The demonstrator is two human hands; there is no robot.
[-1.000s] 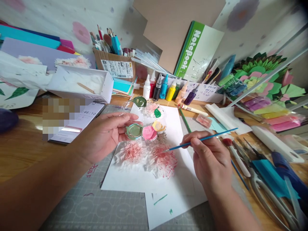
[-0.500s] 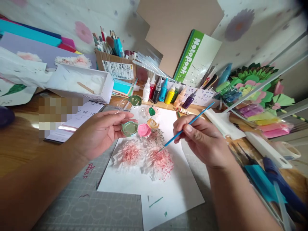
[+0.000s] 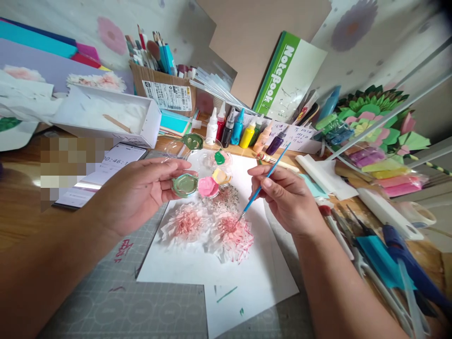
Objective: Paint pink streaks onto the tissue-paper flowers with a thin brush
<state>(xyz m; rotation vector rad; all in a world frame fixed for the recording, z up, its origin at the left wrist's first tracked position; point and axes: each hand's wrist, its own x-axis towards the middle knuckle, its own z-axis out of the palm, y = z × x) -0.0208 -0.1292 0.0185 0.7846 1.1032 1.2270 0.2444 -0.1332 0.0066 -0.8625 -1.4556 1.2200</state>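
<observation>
My left hand (image 3: pixel 151 186) grips the edge of a clear paint palette (image 3: pixel 173 147), whose round wells hold olive green, pink, yellow and bright green paint. In my right hand (image 3: pixel 286 197) is a thin blue paintbrush (image 3: pixel 260 186), pinched between thumb and fingers and slanting down to the left. Its bristles touch the right-hand paper flower (image 3: pixel 231 238), a ruffled white bloom with a pink centre and pink-red petal tips. Beside it lies a left-hand paper flower (image 3: pixel 185 227), also white with a pink middle. A speckled third flower (image 3: pixel 222 200) sits behind them, partly hidden by the palette.
White paper (image 3: pixel 261 266) lies under the flowers on a grey cutting mat (image 3: pixel 158 306). Several paint bottles (image 3: pixel 237 129) line the back. A phone (image 3: pixel 106 172) and white box (image 3: pixel 102 113) are at left; scissors (image 3: pixel 377 292) and a glue gun (image 3: pixel 399 249) at right.
The view has shifted slightly. The brush stands a little steeper, its tip still at the right-hand flower, and my right fingers have loosened somewhat. The palette remains in my left hand.
</observation>
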